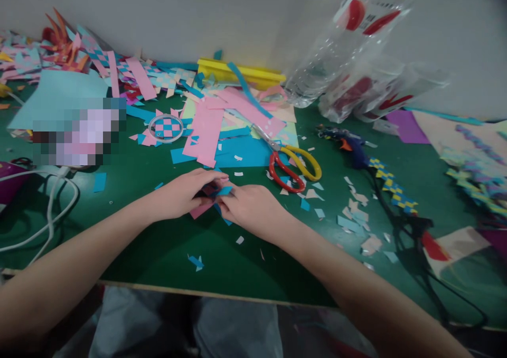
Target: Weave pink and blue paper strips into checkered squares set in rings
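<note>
Both hands meet over the green tabletop, closed around blue and pink paper strips [201,210]. My left hand [189,193] has its fingers curled over the strips from the left. From the right, my right hand [249,207] pinches the same strips, and a blue end [225,191] sticks up between the hands. How the strips cross is hidden by the fingers. Just beyond lie pink strips [209,131] and blue paper [241,153]. Scissors [291,162] with one red and one yellow handle rest beyond my right hand. A woven pink and blue piece [166,128] lies under a clear ring.
Paper scraps [356,215] litter the green table [158,257]. A white cable [49,210] runs at left below a blurred-out device [85,136]. A plastic bottle [328,57] and plastic cups [364,88] stand by the wall. A corded dark-blue tool [352,149] lies at right.
</note>
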Available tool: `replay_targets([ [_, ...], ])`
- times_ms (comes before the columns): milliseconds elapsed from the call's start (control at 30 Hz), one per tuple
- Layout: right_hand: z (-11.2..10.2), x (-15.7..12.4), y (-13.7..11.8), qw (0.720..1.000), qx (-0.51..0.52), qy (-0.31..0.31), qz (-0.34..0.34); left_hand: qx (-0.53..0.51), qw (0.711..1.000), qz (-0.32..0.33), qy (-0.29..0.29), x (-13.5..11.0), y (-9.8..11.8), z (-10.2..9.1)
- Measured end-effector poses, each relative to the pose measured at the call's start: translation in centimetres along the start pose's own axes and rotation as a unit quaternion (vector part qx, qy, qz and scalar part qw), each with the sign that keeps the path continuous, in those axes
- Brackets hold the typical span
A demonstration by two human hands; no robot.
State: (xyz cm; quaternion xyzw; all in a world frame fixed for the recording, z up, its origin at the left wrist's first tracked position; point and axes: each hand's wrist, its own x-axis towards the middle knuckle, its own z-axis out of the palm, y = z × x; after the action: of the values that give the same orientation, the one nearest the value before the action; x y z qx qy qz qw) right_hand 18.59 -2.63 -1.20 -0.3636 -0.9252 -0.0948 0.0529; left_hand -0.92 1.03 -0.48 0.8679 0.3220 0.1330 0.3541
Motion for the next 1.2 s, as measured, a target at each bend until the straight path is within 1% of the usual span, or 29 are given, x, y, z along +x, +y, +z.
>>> replay_targets([
  [133, -0.2, -0.3, 0.6, 1.0, 0.011, 0.001, -0.021, 0.008, 1.0, 0.001, -0.002, 0.0, 0.1, -0.1],
  [300, -0.3, -0.3, 1.1, 0.999, 0.026, 0.009, -0.023, -0.001, 1.0, -0.009, -0.006, 0.1, 0.1, -0.1],
  [533, -1.1, 0.0, 1.0, 0.998, 0.022, -0.015, -0.051, -0.019, 1.0, -0.016, 0.0, 0.1, -0.4, 0.1],
  [633, -1.3, -0.1, 1.2, 0.997, 0.047, -0.024, -0.048, -0.012, 1.0, -0.012, 0.002, 0.1, -0.3, 0.1],
  [767, -0.8, -0.2, 1.8, 0.993, 0.107, -0.022, -0.032, 0.007, 1.0, -0.014, 0.011, 0.1, 0.0, 0.2],
  [867, -0.4, 0.0, 2.2, 0.992, 0.126, -0.013, -0.029, 0.004, 0.999, -0.029, 0.019, 0.1, 0.4, 0.6],
  [933, -0.3, 0.3, 2.5, 0.992, 0.119, -0.011, -0.037, 0.011, 0.999, -0.023, 0.035, 0.3, 0.6, 1.0],
  [1067, -0.5, 0.8, 3.0, 0.991, 0.107, -0.017, -0.077, 0.065, 0.995, 0.019, 0.071, 0.7, 0.6, 2.0],
  [1200, -0.6, 1.3, 3.7, 0.987, 0.118, -0.014, -0.111, 0.092, 0.992, 0.012, 0.083, 0.9, 0.3, 2.6],
])
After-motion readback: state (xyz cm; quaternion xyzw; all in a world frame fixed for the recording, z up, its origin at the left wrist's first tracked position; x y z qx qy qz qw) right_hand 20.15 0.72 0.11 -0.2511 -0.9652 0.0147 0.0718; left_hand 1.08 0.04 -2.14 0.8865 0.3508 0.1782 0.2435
